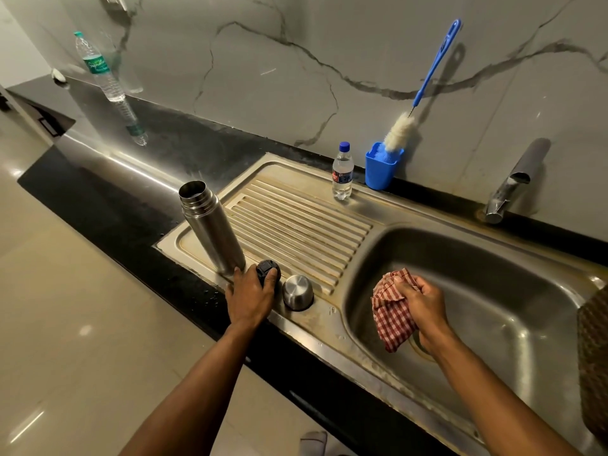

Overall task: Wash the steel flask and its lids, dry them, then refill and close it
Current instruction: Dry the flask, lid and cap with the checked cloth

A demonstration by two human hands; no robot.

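Observation:
The open steel flask [210,228] stands upright at the near left corner of the ribbed drainboard [296,222]. Just right of its base lies the black inner lid [268,270], and my left hand [251,296] grips it from the near side. The steel cup lid [297,292] sits upside down on the drainboard, right beside that hand. Over the sink basin [493,291], my right hand [422,302] holds a bunched red-and-white checked cloth [393,311].
A small water bottle [342,171] and a blue holder [383,166] with a blue-handled bottle brush [427,80] stand at the back of the sink. The tap [511,184] juts from the wall on the right. A large plastic bottle [98,67] stands far left on the black counter.

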